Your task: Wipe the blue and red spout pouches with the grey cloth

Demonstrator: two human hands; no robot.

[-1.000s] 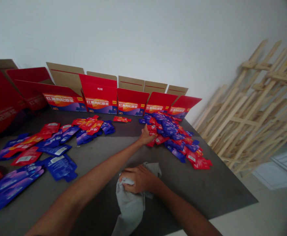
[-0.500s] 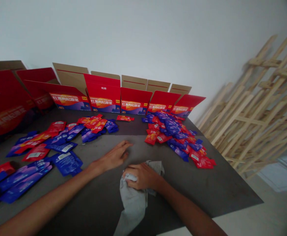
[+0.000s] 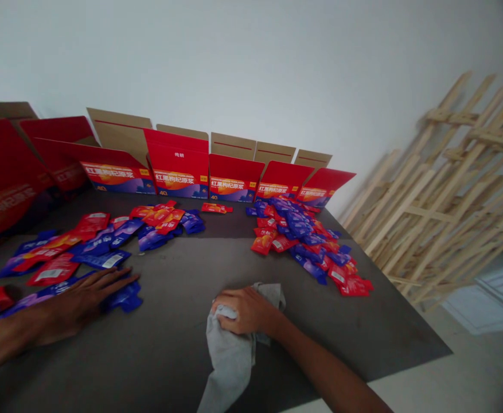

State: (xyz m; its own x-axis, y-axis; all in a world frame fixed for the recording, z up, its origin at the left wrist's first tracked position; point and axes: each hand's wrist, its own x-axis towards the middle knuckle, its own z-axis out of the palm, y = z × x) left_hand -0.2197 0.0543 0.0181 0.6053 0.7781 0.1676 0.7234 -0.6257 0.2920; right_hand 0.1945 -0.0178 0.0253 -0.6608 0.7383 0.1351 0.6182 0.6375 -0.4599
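Note:
My right hand (image 3: 245, 312) is closed round a crumpled light grey cloth (image 3: 229, 361), which lies on the dark table (image 3: 174, 350) and trails toward the near edge. On the left, my left hand (image 3: 79, 301) is stretched flat with fingers apart, over several blue sachets (image 3: 124, 297); it hides part of them. Just beyond its fingers is another blue sachet (image 3: 105, 260), with red sachets (image 3: 55, 269) around it. To the right of the cloth lies a heaped pile of red and blue sachets (image 3: 303, 229).
Open red cartons (image 3: 182, 166) with raised flaps stand in a row along the wall at the back. A larger red carton (image 3: 6, 178) is at far left. Wooden frames (image 3: 440, 201) lean against the wall beyond the table's right edge. One small red packet (image 3: 217, 208) lies before the cartons.
My left hand has moved from near the cloth to the left, onto the blue sachets. My right hand stays on the cloth. The view has shifted slightly.

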